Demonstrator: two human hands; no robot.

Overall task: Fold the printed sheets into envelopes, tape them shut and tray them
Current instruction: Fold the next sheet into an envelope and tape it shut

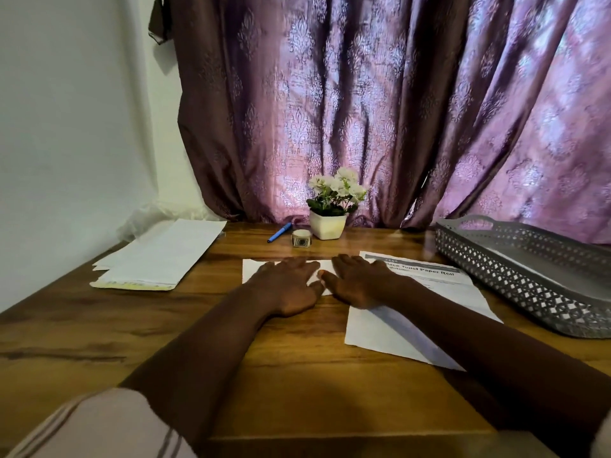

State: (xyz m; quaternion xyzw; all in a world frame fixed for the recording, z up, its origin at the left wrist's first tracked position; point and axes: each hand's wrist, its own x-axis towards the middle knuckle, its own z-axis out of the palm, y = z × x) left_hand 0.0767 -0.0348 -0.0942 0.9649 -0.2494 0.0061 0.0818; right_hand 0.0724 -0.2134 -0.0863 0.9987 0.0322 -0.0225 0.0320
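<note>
A folded white sheet (254,268) lies flat on the wooden table (297,375), mostly hidden under both hands. My left hand (291,285) presses on it with straight fingers. Beside it, thumbs nearly touching, my right hand (358,280) lies flat on the same sheet. A printed sheet (426,282) with a bold heading lies under my right forearm. A small roll of tape (301,238) stands behind the hands. The grey perforated tray (515,269) sits at the right edge.
A stack of white sheets (158,256) lies at the left rear. A blue pen (279,232) and a white pot of flowers (329,223) stand at the back by the purple curtain (396,110). A white wall (66,127) bounds the left side.
</note>
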